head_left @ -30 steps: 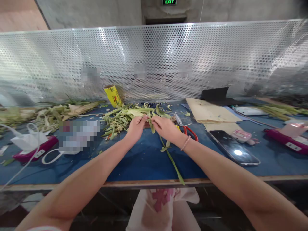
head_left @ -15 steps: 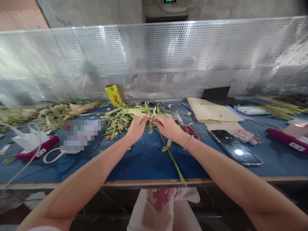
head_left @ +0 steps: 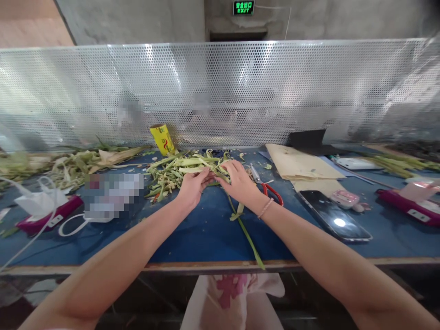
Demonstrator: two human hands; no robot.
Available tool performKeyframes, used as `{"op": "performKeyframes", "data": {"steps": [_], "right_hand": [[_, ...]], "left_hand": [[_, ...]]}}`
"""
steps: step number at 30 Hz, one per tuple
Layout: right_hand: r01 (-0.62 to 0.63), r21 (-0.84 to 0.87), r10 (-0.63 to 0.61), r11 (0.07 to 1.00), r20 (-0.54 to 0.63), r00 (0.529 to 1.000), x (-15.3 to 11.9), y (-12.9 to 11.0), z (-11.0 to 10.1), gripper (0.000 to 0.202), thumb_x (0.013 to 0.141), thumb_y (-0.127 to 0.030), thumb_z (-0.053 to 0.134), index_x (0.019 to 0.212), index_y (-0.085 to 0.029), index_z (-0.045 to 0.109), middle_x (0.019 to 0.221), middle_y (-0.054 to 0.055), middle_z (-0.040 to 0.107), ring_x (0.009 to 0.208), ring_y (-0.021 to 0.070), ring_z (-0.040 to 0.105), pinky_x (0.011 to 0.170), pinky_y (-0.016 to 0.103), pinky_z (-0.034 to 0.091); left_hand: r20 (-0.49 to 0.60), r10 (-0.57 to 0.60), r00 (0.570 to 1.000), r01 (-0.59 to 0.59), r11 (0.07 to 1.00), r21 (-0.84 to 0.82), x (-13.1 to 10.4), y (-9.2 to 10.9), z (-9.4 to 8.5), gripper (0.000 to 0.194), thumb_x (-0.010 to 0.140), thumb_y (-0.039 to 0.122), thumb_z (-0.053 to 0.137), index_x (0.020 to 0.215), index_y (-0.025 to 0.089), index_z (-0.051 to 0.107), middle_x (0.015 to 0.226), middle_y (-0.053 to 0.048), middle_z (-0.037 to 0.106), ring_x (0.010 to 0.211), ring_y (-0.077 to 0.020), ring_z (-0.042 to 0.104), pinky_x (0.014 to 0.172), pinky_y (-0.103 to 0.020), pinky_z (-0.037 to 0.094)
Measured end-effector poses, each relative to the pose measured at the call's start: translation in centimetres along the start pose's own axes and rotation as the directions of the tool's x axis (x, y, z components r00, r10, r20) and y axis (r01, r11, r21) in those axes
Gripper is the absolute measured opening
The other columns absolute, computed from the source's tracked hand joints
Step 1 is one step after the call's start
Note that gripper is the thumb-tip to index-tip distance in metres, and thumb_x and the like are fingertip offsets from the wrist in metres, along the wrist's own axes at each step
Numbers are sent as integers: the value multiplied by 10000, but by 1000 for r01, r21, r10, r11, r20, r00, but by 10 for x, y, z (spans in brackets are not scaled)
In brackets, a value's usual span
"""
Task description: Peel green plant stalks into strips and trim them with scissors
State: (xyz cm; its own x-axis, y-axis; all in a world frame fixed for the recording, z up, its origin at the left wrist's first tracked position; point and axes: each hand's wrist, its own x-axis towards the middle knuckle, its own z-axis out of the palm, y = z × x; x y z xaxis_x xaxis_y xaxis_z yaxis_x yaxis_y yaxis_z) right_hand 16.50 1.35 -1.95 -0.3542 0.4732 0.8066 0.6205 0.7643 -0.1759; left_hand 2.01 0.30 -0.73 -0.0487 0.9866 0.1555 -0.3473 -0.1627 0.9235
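Observation:
My left hand (head_left: pixel 193 187) is closed in a pinch at the middle of the table, on a green leaf strip. Close beside it, my right hand (head_left: pixel 239 183) bends its fingers over the same strip; most of that piece is hidden by the fingers. A long green strip (head_left: pixel 250 243) with a knot-like fold runs from below my right hand to the table's front edge. Just behind both hands lies a heap of pale green leaf strips (head_left: pixel 168 176). Scissors with red handles (head_left: pixel 275 195) rest right of my right hand, partly covered by it.
A yellow tube (head_left: pixel 163 140) stands tilted behind the heap, before a perforated metal screen (head_left: pixel 220 91). At right lie brown paper (head_left: pixel 302 162), a phone (head_left: pixel 333 215) and a pink case (head_left: pixel 344 199). Purple power strips (head_left: pixel 67 213) with cables sit at both sides.
The upright leaf piece between my fingers is lowered and mostly out of sight. My right fingers have lifted and spread over the strip. The camera view has tilted slightly up.

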Motion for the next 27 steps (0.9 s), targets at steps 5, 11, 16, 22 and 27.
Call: {"op": "performKeyframes", "data": {"steps": [5, 11, 16, 22, 27], "right_hand": [[-38, 38, 34, 999, 92, 995, 2, 1, 1, 97, 834, -199, 397, 756, -179, 452, 780, 71, 523, 753, 176, 488, 715, 324, 418], [-43, 84, 33, 996, 113, 993, 4, 0, 0, 125, 822, -120, 354, 732, -185, 410, 736, 52, 503, 701, 158, 474, 663, 283, 393], [44, 104, -58, 994, 136, 989, 5, -6, -8, 140, 832, -114, 307, 754, -191, 394, 725, 44, 497, 691, 153, 461, 635, 273, 380], [165, -20, -160, 986, 152, 975, 5, -10, -13, 171, 837, -109, 267, 729, -190, 373, 714, 60, 499, 692, 166, 447, 649, 284, 366], [159, -102, -139, 982, 176, 974, 7, -12, -17, 163, 833, -122, 293, 710, -189, 376, 665, 38, 498, 641, 151, 443, 590, 259, 325]], "left_hand": [[150, 37, 988, -49, 996, 74, -5, 0, 3, 214, 570, 175, 647, 774, 145, 594, 705, -14, 630, 706, -129, 593, 741, -306, 464], [296, 282, 913, -403, 743, 534, -2, 6, -3, 166, 620, 207, 614, 778, 161, 591, 806, -31, 617, 744, -142, 562, 715, -280, 448], [437, 334, 835, -543, 629, 556, -1, 5, -7, 123, 683, 203, 545, 784, 169, 606, 867, -48, 635, 827, -173, 564, 772, -284, 419], [395, 352, 848, -528, 502, 685, -12, 11, -3, 139, 716, 123, 432, 671, 175, 552, 623, 7, 559, 597, -113, 500, 628, -232, 390], [459, 337, 822, -569, 482, 666, -13, 7, -3, 160, 748, 138, 393, 593, 174, 416, 563, 27, 477, 538, -85, 432, 545, -208, 349]]}}
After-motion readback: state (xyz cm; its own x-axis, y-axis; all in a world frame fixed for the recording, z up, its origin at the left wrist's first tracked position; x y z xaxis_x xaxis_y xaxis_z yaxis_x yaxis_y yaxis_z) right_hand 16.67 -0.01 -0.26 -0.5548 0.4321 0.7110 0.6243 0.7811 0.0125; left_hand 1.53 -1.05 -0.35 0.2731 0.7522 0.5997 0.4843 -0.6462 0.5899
